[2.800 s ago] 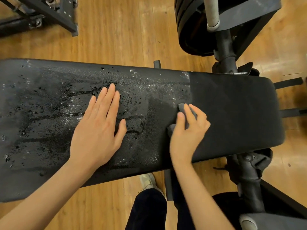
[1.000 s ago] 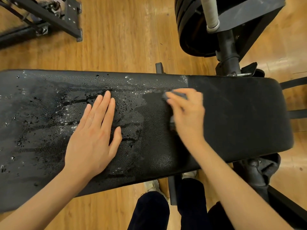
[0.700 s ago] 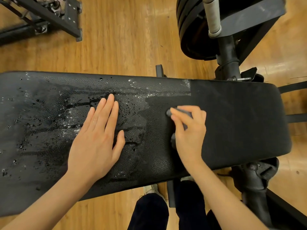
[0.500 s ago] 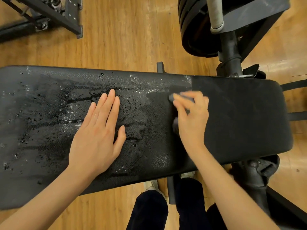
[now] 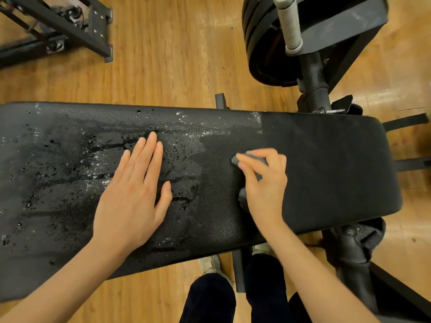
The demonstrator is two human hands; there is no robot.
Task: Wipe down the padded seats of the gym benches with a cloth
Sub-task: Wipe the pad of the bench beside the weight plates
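A black padded bench seat (image 5: 326, 173) stretches across the view; its left and middle parts are wet with droplets and streaks, its right part is dull and dry. My left hand (image 5: 133, 194) lies flat on the wet middle with straight fingers. My right hand (image 5: 263, 183) grips a small dark grey cloth (image 5: 235, 159) and presses it on the pad at the border of the wet and dry areas. Most of the cloth is hidden under the fingers and palm.
A stack of black weight plates (image 5: 263, 40) on a post with a white-gripped bar (image 5: 290, 22) stands beyond the bench's right end. A black metal frame (image 5: 91, 26) sits on the wooden floor at the far left. My legs and shoes (image 5: 210, 264) are below the bench's near edge.
My right hand has rubbed the cloth back and forth across the pad near the wet-dry border, and the smeared patch there has grown. My left hand has stayed flat in place.
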